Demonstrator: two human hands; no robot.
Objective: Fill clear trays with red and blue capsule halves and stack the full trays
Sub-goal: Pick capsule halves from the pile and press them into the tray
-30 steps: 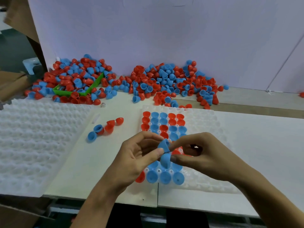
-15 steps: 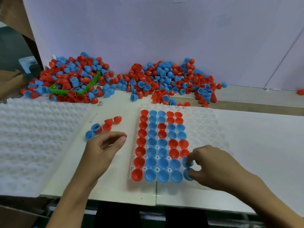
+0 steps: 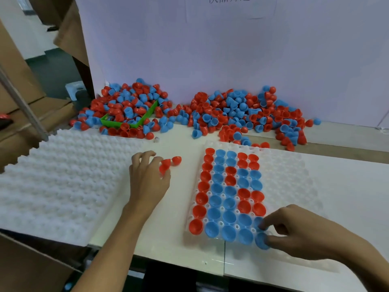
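A clear tray point(image 3: 284, 178) lies on the white table, its left five columns filled with red and blue capsule halves point(image 3: 229, 186). My right hand point(image 3: 299, 230) pinches a blue half point(image 3: 261, 242) at the near end of the fifth column, between thumb and fingers. My left hand point(image 3: 147, 180) lies to the left of the tray, curled over a small loose group of halves. Its thumb and index finger pinch a red half point(image 3: 164, 166), and another red half point(image 3: 176, 160) lies just beyond. Any blue halves under that hand are hidden.
A wide stack of empty clear trays point(image 3: 63, 178) covers the table's left side. Two big piles of red and blue halves point(image 3: 242, 112) lie along the white back wall; the left pile point(image 3: 126, 102) spills over a green basket point(image 3: 130, 123). Cardboard boxes stand at far left.
Both hands held blue halves together over the tray a second ago. Since then my right hand dropped to the tray's near row with a blue half, and my left hand reached left to the loose halves.
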